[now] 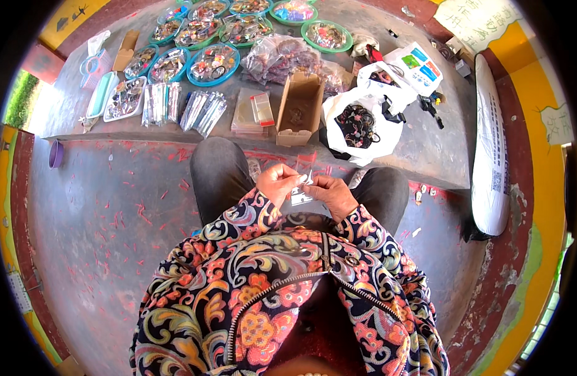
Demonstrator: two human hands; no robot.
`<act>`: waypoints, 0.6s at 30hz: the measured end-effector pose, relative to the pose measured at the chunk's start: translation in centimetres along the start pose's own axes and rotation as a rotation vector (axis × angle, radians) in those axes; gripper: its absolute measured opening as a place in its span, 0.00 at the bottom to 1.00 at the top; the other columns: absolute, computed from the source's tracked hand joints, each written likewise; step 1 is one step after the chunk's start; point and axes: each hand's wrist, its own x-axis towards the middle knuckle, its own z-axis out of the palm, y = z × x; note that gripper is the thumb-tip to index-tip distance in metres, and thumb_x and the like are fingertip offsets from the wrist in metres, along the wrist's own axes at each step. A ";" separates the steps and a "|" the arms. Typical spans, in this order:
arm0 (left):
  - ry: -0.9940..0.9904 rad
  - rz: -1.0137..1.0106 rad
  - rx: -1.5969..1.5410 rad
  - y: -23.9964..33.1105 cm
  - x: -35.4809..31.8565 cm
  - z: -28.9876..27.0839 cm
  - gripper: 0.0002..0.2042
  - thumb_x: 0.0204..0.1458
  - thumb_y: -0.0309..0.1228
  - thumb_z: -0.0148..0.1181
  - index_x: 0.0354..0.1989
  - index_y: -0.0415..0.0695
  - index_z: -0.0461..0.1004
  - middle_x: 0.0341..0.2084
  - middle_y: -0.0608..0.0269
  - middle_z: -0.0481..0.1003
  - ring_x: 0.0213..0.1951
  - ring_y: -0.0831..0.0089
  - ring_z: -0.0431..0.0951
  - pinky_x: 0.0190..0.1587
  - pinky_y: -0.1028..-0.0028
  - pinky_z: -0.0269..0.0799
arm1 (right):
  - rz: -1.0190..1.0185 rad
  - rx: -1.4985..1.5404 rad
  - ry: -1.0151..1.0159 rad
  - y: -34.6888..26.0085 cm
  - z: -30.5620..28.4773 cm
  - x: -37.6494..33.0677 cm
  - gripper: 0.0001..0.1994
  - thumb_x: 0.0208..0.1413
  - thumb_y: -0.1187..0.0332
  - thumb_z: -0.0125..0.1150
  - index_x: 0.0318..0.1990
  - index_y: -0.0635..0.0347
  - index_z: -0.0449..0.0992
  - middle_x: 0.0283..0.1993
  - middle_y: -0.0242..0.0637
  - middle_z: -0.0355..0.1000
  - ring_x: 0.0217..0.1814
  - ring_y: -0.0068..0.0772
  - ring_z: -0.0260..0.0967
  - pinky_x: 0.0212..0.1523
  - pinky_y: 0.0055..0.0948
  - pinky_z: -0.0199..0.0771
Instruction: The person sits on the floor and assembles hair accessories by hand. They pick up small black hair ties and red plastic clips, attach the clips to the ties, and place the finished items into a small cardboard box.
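Red-edged packet [306,164], floral jacket [257,282], purple container [55,155]

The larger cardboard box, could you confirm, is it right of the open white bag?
No, the larger cardboard box stands left of the open white bag.

Small clear plastic bag [306,165], reddish toward far end, see-through, held up above the lap, near end pinched between left fingers [292,180] and right fingers [315,188]. White piece [300,198] with dark marks just below the fingertips; contact unclear, partly hidden.
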 end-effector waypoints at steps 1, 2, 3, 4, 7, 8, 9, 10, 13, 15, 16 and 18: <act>-0.014 -0.001 -0.026 -0.1 0.0 0.0 0.06 0.42 0.27 0.59 0.21 0.41 0.69 0.17 0.68 0.69 0.13 0.85 0.62 0.15 0.85 0.57 | 0.007 -0.007 0.008 0.1 0.0 0.0 0.05 0.43 0.73 0.58 0.27 0.66 0.73 0.23 0.29 0.68 0.26 0.18 0.61 0.31 0.18 0.60; -0.025 -0.001 -0.049 -0.1 0.1 0.0 0.06 0.42 0.27 0.59 0.21 0.41 0.69 0.17 0.69 0.69 0.13 0.85 0.62 0.15 0.85 0.57 | -0.013 -0.013 0.004 0.2 -0.1 0.1 0.05 0.43 0.73 0.59 0.26 0.65 0.73 0.23 0.29 0.68 0.26 0.18 0.61 0.31 0.18 0.60; -0.037 -0.002 -0.072 -0.1 0.2 0.0 0.06 0.42 0.27 0.59 0.21 0.41 0.69 0.17 0.69 0.69 0.13 0.85 0.62 0.15 0.85 0.57 | -0.033 -0.018 -0.001 0.2 -0.2 0.1 0.05 0.42 0.73 0.59 0.26 0.65 0.73 0.22 0.29 0.68 0.26 0.18 0.61 0.31 0.18 0.60; -0.043 -0.032 -0.097 0.0 0.2 -0.1 0.06 0.42 0.28 0.59 0.21 0.41 0.69 0.17 0.69 0.69 0.13 0.85 0.62 0.15 0.85 0.57 | -0.053 -0.024 -0.005 0.2 -0.3 0.1 0.05 0.42 0.72 0.59 0.26 0.65 0.73 0.22 0.29 0.68 0.26 0.18 0.61 0.31 0.18 0.60; -0.077 -0.142 -0.194 0.0 0.2 -0.2 0.06 0.42 0.29 0.59 0.21 0.43 0.69 0.17 0.69 0.69 0.15 0.84 0.63 0.17 0.84 0.58 | -0.021 0.019 -0.016 -0.1 -0.3 -0.2 0.05 0.42 0.73 0.60 0.26 0.65 0.73 0.22 0.29 0.68 0.25 0.18 0.61 0.30 0.18 0.60; -0.092 -0.187 -0.237 -0.3 0.4 -0.4 0.06 0.43 0.29 0.59 0.21 0.44 0.69 0.17 0.69 0.70 0.15 0.83 0.64 0.17 0.84 0.58 | -0.021 0.051 -0.012 -0.2 -0.2 -0.2 0.05 0.42 0.73 0.59 0.27 0.64 0.73 0.22 0.28 0.68 0.25 0.18 0.61 0.30 0.18 0.60; -0.107 -0.232 -0.279 -0.5 0.6 -0.6 0.06 0.43 0.30 0.59 0.21 0.44 0.69 0.18 0.69 0.70 0.16 0.83 0.64 0.18 0.83 0.58 | -0.022 0.082 -0.008 -0.3 -0.2 -0.2 0.05 0.42 0.73 0.59 0.27 0.64 0.72 0.23 0.28 0.68 0.25 0.17 0.61 0.30 0.17 0.60; -0.135 -0.245 -0.301 -0.6 0.5 -0.7 0.06 0.43 0.30 0.58 0.21 0.44 0.69 0.18 0.69 0.70 0.16 0.83 0.64 0.18 0.83 0.59 | -0.022 0.114 -0.004 -0.4 -0.2 -0.2 0.05 0.42 0.73 0.59 0.27 0.64 0.72 0.23 0.28 0.68 0.26 0.17 0.61 0.30 0.17 0.60; -0.201 -0.279 -0.358 -0.4 0.7 -0.8 0.05 0.44 0.30 0.58 0.22 0.45 0.69 0.19 0.69 0.70 0.18 0.83 0.65 0.19 0.83 0.59 | -0.070 0.137 -0.017 -0.3 -0.4 0.0 0.04 0.43 0.74 0.58 0.28 0.63 0.72 0.23 0.29 0.68 0.26 0.17 0.61 0.30 0.18 0.60; -0.200 -0.300 -0.383 -0.3 0.5 -0.7 0.04 0.44 0.29 0.57 0.22 0.45 0.69 0.19 0.69 0.70 0.18 0.83 0.66 0.19 0.84 0.59 | -0.053 0.145 -0.027 -0.4 -0.4 -0.1 0.04 0.43 0.74 0.58 0.28 0.64 0.73 0.24 0.30 0.69 0.26 0.18 0.61 0.30 0.18 0.60; -0.203 -0.303 -0.386 -0.4 0.5 -0.8 0.04 0.44 0.29 0.57 0.23 0.45 0.69 0.19 0.68 0.70 0.18 0.83 0.66 0.19 0.84 0.59 | -0.033 0.143 -0.030 -0.6 -0.4 -0.2 0.04 0.43 0.75 0.58 0.28 0.64 0.73 0.24 0.30 0.69 0.26 0.18 0.62 0.31 0.18 0.60; -0.208 -0.308 -0.393 -0.6 0.6 -0.9 0.03 0.44 0.28 0.56 0.23 0.45 0.69 0.20 0.68 0.71 0.18 0.84 0.66 0.19 0.85 0.60 | -0.013 0.158 -0.024 -0.6 -0.4 -0.3 0.04 0.42 0.75 0.58 0.27 0.65 0.73 0.25 0.32 0.70 0.27 0.19 0.63 0.32 0.18 0.61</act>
